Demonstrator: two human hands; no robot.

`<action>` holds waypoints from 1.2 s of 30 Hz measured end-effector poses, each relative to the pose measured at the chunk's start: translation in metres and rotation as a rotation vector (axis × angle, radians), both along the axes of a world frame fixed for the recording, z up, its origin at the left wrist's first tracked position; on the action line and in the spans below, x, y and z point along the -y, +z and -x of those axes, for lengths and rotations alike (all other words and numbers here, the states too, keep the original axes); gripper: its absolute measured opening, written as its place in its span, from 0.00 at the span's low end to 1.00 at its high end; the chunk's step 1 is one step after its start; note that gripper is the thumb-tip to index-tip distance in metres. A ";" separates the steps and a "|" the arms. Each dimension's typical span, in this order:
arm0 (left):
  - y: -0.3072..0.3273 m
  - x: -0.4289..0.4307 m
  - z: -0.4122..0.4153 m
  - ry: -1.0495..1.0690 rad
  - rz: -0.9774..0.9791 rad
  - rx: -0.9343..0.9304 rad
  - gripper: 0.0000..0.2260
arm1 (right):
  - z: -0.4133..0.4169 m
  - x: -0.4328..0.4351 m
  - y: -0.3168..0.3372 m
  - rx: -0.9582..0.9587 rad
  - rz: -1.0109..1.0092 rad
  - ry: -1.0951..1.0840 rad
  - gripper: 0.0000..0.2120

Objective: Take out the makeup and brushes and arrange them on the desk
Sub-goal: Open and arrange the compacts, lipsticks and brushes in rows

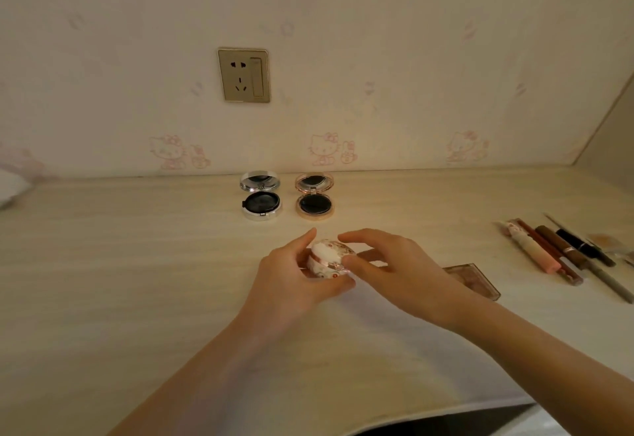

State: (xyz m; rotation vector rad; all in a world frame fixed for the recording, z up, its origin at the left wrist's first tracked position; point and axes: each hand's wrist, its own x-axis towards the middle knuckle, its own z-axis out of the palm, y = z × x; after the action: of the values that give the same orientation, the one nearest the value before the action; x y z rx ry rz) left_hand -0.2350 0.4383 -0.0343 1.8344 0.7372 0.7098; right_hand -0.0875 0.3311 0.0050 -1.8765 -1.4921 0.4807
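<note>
White, flowered compact [329, 257] is being gripped over the middle of the desk [137, 264] by the left hand [291, 281], the right hand [394, 271] pinching its right edge. Farther right, a palette [477, 281] and brushes [555, 250] are lying; farthest, a silver case [260, 200] and a gold case [314, 200] are standing open.

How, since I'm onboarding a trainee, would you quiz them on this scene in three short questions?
1. True or false: the silver compact and gold compact by the wall are open.
2. The left hand and right hand hold: A, the floral compact; B, a brush; C, a bottle.
3. Fill in: the pencils and brushes lie on the desk's ___ side.
Key: 1 true; 2 A; 3 right.
</note>
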 end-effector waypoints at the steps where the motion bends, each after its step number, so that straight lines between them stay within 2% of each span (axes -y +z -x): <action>1: 0.000 0.001 0.001 0.020 -0.018 -0.015 0.48 | 0.000 -0.001 0.000 0.009 0.005 0.013 0.18; 3: 0.001 0.003 0.003 0.015 -0.079 -0.052 0.43 | 0.003 -0.003 0.001 0.028 0.022 0.064 0.19; 7: 0.003 0.005 0.004 -0.043 -0.167 -0.051 0.20 | 0.004 -0.006 0.002 0.044 0.006 0.106 0.20; 9: 0.003 0.004 0.005 -0.057 -0.148 -0.043 0.18 | 0.001 -0.006 0.003 0.078 0.008 0.116 0.20; 16: 0.000 0.000 0.005 -0.089 -0.072 -0.013 0.18 | 0.003 -0.006 0.006 0.214 -0.035 0.165 0.20; 21: 0.000 -0.001 0.006 -0.085 -0.083 0.001 0.21 | 0.001 -0.008 0.005 0.215 -0.044 0.164 0.20; 24: -0.003 -0.003 0.006 -0.098 -0.104 -0.015 0.28 | -0.004 -0.010 0.007 0.124 -0.041 0.144 0.18; 28: -0.009 -0.004 0.004 -0.082 -0.062 -0.060 0.43 | -0.009 -0.013 0.002 0.093 -0.039 0.110 0.18; 30: -0.011 -0.005 0.005 -0.085 -0.058 -0.082 0.47 | -0.010 -0.014 -0.001 0.112 -0.030 0.093 0.19; 32: -0.010 -0.006 0.005 -0.100 -0.109 -0.116 0.45 | -0.010 -0.015 -0.004 0.162 -0.020 0.081 0.20; 36: -0.009 -0.009 0.006 -0.139 -0.216 -0.138 0.28 | -0.009 -0.013 -0.009 0.218 -0.027 0.064 0.20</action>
State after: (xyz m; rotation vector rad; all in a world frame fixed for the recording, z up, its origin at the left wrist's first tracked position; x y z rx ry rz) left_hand -0.2409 0.4471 -0.0434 2.1265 0.6331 0.5955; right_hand -0.0788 0.3444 -0.0035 -1.9134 -1.6955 0.2911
